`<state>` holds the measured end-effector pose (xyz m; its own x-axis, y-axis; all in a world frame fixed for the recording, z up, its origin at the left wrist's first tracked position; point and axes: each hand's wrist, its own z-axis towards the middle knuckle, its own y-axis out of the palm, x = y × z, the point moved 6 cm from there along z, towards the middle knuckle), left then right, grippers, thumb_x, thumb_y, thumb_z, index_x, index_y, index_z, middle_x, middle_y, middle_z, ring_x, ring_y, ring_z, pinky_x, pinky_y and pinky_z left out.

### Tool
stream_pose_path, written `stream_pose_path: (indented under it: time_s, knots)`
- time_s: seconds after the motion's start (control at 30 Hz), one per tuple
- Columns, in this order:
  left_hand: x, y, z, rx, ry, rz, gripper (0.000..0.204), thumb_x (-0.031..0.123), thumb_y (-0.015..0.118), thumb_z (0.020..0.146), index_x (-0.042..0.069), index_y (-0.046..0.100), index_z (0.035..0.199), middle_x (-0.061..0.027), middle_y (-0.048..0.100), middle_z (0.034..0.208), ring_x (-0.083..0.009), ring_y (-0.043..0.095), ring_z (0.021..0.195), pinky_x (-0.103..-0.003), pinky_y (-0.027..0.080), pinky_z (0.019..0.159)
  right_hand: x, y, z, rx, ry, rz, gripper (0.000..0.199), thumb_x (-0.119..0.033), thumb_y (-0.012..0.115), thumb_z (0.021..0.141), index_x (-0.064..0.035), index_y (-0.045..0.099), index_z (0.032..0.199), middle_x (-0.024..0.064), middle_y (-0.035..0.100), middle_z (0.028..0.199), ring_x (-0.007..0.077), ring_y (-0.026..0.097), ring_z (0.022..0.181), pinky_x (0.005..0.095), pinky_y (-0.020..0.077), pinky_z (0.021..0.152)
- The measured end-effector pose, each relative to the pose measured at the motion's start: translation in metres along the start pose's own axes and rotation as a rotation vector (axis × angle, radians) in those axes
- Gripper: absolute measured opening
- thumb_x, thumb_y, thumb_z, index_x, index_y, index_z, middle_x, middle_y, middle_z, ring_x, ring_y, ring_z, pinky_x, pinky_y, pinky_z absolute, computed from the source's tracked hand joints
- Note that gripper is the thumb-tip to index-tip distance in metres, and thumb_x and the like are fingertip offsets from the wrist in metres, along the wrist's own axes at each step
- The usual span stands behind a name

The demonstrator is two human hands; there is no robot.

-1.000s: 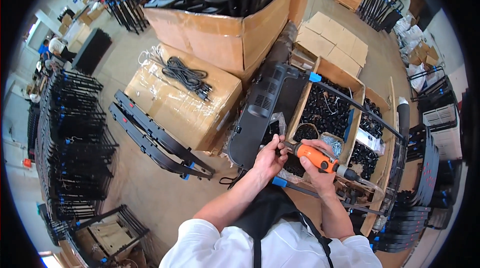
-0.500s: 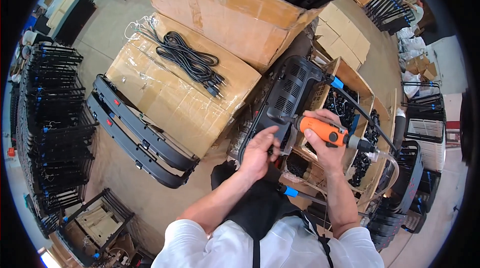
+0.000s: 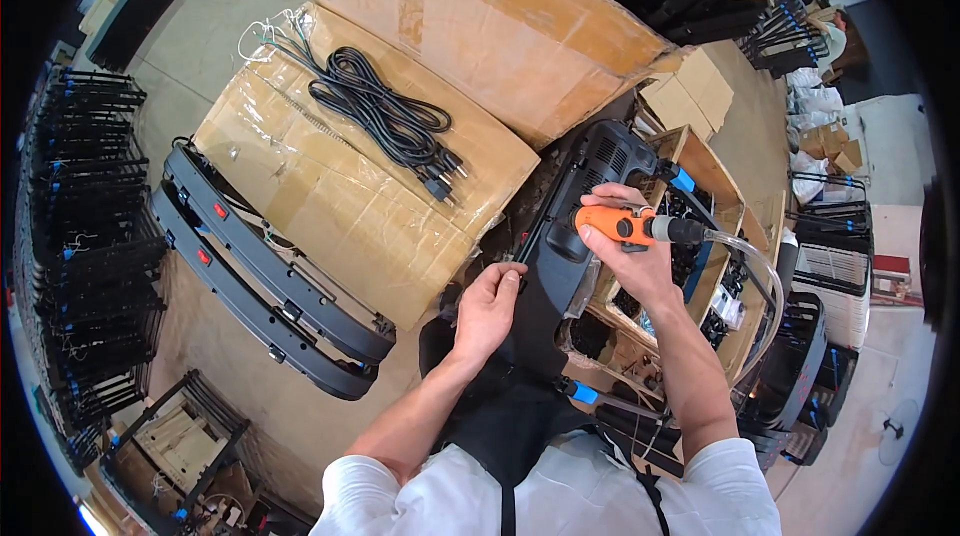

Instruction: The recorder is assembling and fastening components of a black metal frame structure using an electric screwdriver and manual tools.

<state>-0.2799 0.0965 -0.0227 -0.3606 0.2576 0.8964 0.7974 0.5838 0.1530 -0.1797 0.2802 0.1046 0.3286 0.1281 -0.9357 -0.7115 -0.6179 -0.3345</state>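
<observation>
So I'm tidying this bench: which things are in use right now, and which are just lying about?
In use: orange pneumatic screwdriver in the right hand, its clear air hose, black plastic panel steadied by the left hand.
Lying about: coiled black cables, taped carton, two black panels on the floor.

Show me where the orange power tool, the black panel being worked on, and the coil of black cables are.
orange power tool (image 3: 612, 226), head view, on its orange body in the right hand.
black panel (image 3: 560, 266), head view, on its bare middle between the hands.
coil of black cables (image 3: 380, 116), head view, on the bundled loops atop the cardboard box.
</observation>
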Motion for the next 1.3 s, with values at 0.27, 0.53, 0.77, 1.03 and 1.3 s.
stream_pose_path:
  time_s: [0.27, 0.53, 0.77, 1.03, 1.3]
  knots:
    - [-0.007, -0.016, -0.006, -0.02, -0.089, 0.115, 0.025, 0.022, 0.058, 0.108, 0.004, 0.069, 0.122, -0.0008, 0.069, 0.092, -0.0112, 0.061, 0.085, -0.03, 0.051, 0.079, -0.008, 0.006, 0.014, -0.085, -0.035, -0.145, 0.048, -0.008, 0.081, 0.089, -0.0036, 0.06, 0.131, 0.01, 0.07, 0.122, 0.0178, 0.067, 0.115, 0.0345, 0.0545, 0.102]
    - [-0.004, -0.024, -0.022, -0.029, 0.365, 0.821, 0.052, 0.036, 0.076, 0.094, 0.011, 0.066, 0.138, -0.0161, 0.071, 0.09, -0.0362, 0.071, 0.081, -0.048, 0.057, 0.07, -0.004, 0.01, 0.013, -0.142, -0.062, -0.147, 0.048, -0.004, 0.08, 0.089, -0.0028, 0.058, 0.132, 0.0118, 0.071, 0.125, 0.0194, 0.067, 0.115, 0.0359, 0.0542, 0.103]
    - [-0.013, -0.026, -0.02, -0.06, 0.27, 0.755, 0.053, 0.035, 0.076, 0.093, 0.014, 0.065, 0.14, -0.0174, 0.071, 0.096, -0.0363, 0.071, 0.087, -0.048, 0.057, 0.076, -0.003, 0.012, 0.014, -0.169, -0.065, -0.181, 0.048, -0.005, 0.081, 0.087, -0.0029, 0.06, 0.13, 0.0123, 0.071, 0.126, 0.0208, 0.068, 0.117, 0.0378, 0.0534, 0.105]
    - [-0.017, -0.026, -0.019, -0.04, 0.253, 0.677, 0.05, 0.033, 0.076, 0.093, 0.014, 0.066, 0.139, -0.0164, 0.07, 0.098, -0.0358, 0.071, 0.089, -0.045, 0.057, 0.078, -0.003, 0.014, 0.015, -0.162, -0.058, -0.23, 0.039, -0.009, 0.081, 0.086, -0.0042, 0.068, 0.122, 0.0071, 0.073, 0.116, 0.0168, 0.07, 0.108, 0.0326, 0.0547, 0.099]
    - [-0.016, -0.026, -0.02, -0.043, 0.236, 0.659, 0.051, 0.032, 0.076, 0.093, 0.012, 0.066, 0.139, -0.0168, 0.07, 0.1, -0.0363, 0.07, 0.092, -0.046, 0.057, 0.08, 0.007, 0.01, 0.013, -0.18, -0.072, -0.15, 0.034, -0.007, 0.082, 0.085, -0.0044, 0.072, 0.118, 0.0071, 0.074, 0.114, 0.015, 0.07, 0.102, 0.0313, 0.0564, 0.094]
